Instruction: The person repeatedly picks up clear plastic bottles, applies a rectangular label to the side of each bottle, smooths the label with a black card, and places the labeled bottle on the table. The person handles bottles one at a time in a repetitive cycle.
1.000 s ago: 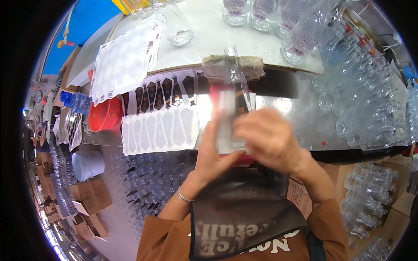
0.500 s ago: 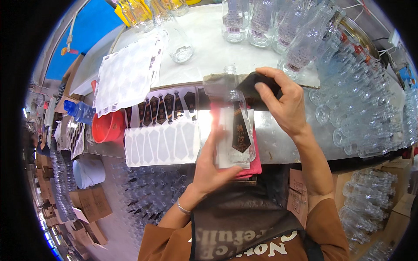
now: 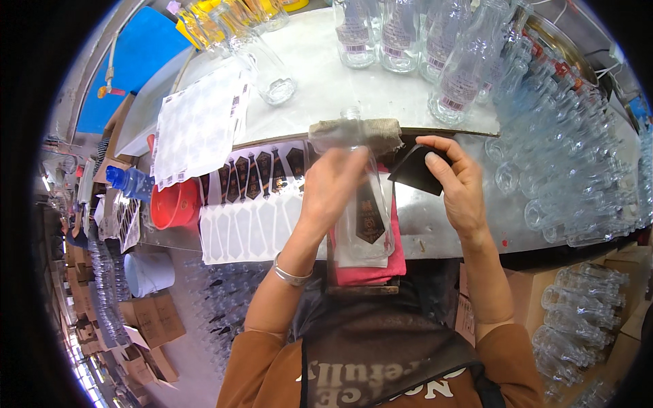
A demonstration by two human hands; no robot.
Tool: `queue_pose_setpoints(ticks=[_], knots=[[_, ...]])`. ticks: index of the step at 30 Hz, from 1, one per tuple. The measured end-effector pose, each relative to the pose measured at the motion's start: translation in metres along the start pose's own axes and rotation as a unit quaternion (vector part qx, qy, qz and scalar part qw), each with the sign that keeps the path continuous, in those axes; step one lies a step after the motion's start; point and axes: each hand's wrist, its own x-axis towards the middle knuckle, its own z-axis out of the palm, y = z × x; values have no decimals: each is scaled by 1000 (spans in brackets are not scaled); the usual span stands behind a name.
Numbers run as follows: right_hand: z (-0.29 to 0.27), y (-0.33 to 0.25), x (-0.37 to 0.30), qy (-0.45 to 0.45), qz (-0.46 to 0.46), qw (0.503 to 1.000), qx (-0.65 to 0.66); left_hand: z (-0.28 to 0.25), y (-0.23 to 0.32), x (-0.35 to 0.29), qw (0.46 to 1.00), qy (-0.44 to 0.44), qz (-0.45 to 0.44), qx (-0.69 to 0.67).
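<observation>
A clear glass bottle (image 3: 375,246) lies neck away from me on a pink cloth (image 3: 367,275) with white paper over it. Along its upper side runs a black tie-shaped label (image 3: 370,219). Under the neck is a cloth-wrapped rest (image 3: 381,130). My left hand (image 3: 328,187) is over the bottle's left side near the label's upper end, its fingers smeared by motion. To the bottle's right, my right hand (image 3: 462,183) pinches a thin black flat scraper-like piece (image 3: 420,171), held apart from the bottle. A sheet of tie-shaped labels (image 3: 253,231), partly peeled, lies to the left.
Several labelled bottles (image 3: 457,88) stand on the raised white board (image 3: 306,75), with a white label sheet (image 3: 197,129) at its left. Many bottles (image 3: 544,156) crowd the right. A red bucket (image 3: 173,206) is at left; boxed bottles (image 3: 578,299) sit lower right.
My left hand has moved up from the bottle's lower end to beside its upper part. My right hand has lowered and drawn right, taking the black piece away from the neck.
</observation>
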Motion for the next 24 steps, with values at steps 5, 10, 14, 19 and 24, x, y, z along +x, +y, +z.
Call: queue_pose_setpoints(ticks=[5, 10, 14, 19, 24], knots=[[9, 4, -1, 14, 0, 999, 38, 8, -8, 0, 997, 18, 22, -73], [22, -2, 2, -100, -60, 972, -203, 2, 1, -14, 975, -10, -58, -214], [31, 7, 3, -113, -252, 874, -399, 18, -27, -11, 982, 25, 67, -174], [29, 0, -1, -143, -230, 839, -472, 21, -39, -11, 986, 15, 94, -134], [28, 14, 3, -129, -265, 865, -407, 25, -48, -7, 983, 10, 83, -161]])
